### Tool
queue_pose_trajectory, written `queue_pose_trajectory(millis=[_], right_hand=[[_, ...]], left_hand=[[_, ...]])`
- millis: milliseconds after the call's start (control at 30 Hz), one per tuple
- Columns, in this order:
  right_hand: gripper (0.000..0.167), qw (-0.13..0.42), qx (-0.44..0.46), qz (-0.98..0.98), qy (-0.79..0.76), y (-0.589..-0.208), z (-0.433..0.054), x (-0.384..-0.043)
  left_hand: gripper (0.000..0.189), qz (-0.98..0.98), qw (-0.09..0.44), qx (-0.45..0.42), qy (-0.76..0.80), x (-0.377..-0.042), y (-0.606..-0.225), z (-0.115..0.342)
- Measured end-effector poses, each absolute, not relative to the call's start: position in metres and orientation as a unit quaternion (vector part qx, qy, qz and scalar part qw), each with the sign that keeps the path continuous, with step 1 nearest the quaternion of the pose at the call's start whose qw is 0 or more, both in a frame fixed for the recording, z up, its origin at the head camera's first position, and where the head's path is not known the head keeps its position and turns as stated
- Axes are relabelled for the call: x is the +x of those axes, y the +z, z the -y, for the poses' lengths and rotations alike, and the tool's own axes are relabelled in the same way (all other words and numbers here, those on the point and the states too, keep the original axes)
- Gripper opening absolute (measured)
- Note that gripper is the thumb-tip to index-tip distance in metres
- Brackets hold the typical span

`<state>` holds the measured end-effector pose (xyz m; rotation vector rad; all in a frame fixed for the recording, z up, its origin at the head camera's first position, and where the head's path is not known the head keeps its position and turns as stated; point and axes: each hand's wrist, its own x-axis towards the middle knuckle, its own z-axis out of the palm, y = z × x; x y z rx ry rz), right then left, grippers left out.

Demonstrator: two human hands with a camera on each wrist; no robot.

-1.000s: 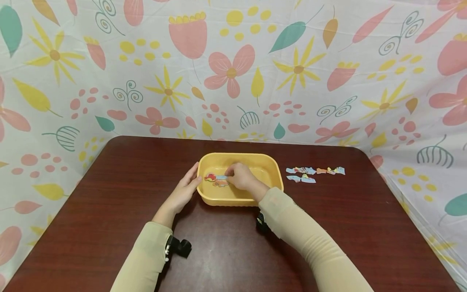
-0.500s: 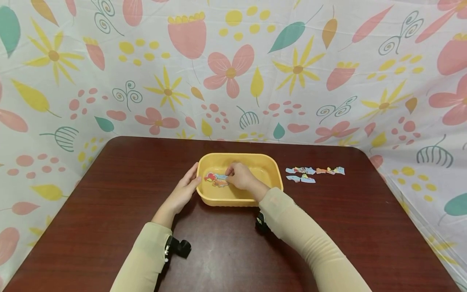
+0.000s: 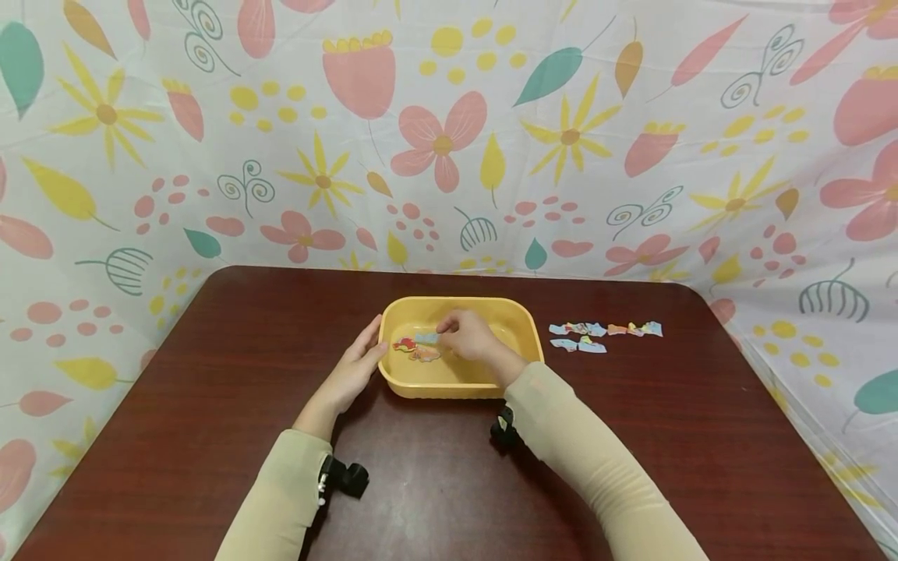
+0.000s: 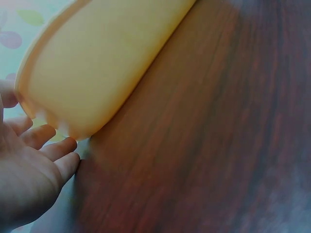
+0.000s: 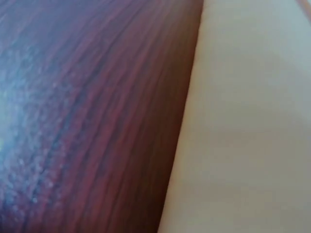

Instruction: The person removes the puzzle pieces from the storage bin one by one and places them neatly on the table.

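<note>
A yellow plastic basin sits on the dark wooden table. My left hand rests at its left end, thumb at the rim and fingers loosely extended along the outer wall, as the left wrist view also shows. Inside the basin lie flat, colourful puzzle pieces: a red one, an orange one and light blue. My right hand reaches in over the basin floor with bent fingers, fingertips beside the light blue. I cannot tell whether anything is between those fingers. The right wrist view has only sleeve and table.
Several irregular puzzle pieces form a row on the table, right of the basin, with a shorter row in front of it. Behind the table hangs a flower-patterned cloth. Both wrists carry small black cameras.
My right hand has shifted slightly right, its fingertips drawing away from the light blue, which shows more now. The left hand and basin stay in place; the head view tilts slightly.
</note>
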<state>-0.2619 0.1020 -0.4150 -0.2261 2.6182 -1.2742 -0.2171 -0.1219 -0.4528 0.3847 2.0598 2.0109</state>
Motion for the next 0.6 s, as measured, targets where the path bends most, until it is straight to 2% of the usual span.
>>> queue_pose_trajectory(millis=[133,367,600], right_hand=[[0.017,0.100,-0.076,-0.884,-0.450,-0.412,-0.105,-0.261],[0.019,0.128,-0.053,-0.852,-0.505,-0.408,-0.113,-0.260],[0.024,0.124,-0.051,-0.838,-0.528,-0.397,-0.125,-0.253]], left_hand=[[0.059,-0.701,0.118,0.137,0.690,-0.217,-0.453,0.121],[0.058,-0.701,0.119,0.135,0.690,-0.217,-0.451,0.121],[0.059,-0.696,0.122,0.140,0.693,-0.216,-0.451,0.122]])
